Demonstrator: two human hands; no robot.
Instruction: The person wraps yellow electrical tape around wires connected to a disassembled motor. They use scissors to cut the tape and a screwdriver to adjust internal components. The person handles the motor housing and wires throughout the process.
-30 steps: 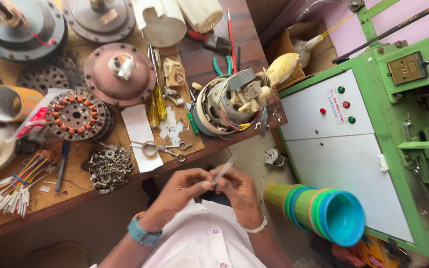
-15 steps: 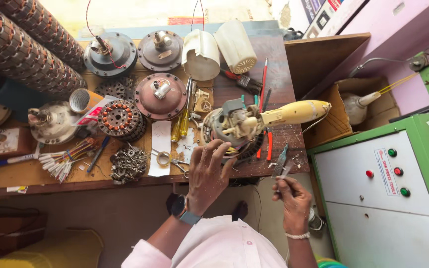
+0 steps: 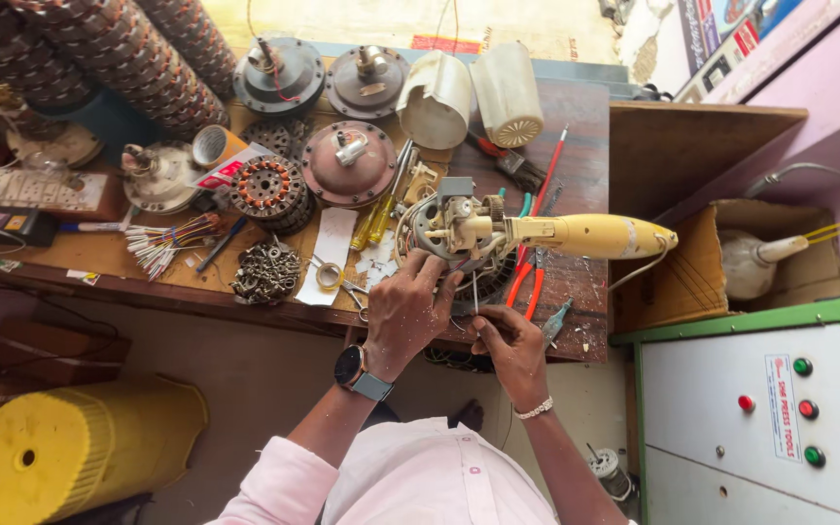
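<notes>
A table fan motor assembly with a cream-yellow neck lies on the wooden workbench. My left hand, with a watch on its wrist, rests against the motor's lower left side and grips it. My right hand, wearing a bracelet, sits just below the motor and pinches a thin metal pin or wire that points up toward the motor.
Red-handled pliers, yellow screwdrivers, scissors, a stator, a pile of small metal parts, fan motor housings and white covers crowd the bench. A green control cabinet stands right, a yellow drum lower left.
My view has shifted over the bench. My left hand stayed on the fan motor. My right hand rose from the bench's edge to just under the motor, holding a thin pin.
</notes>
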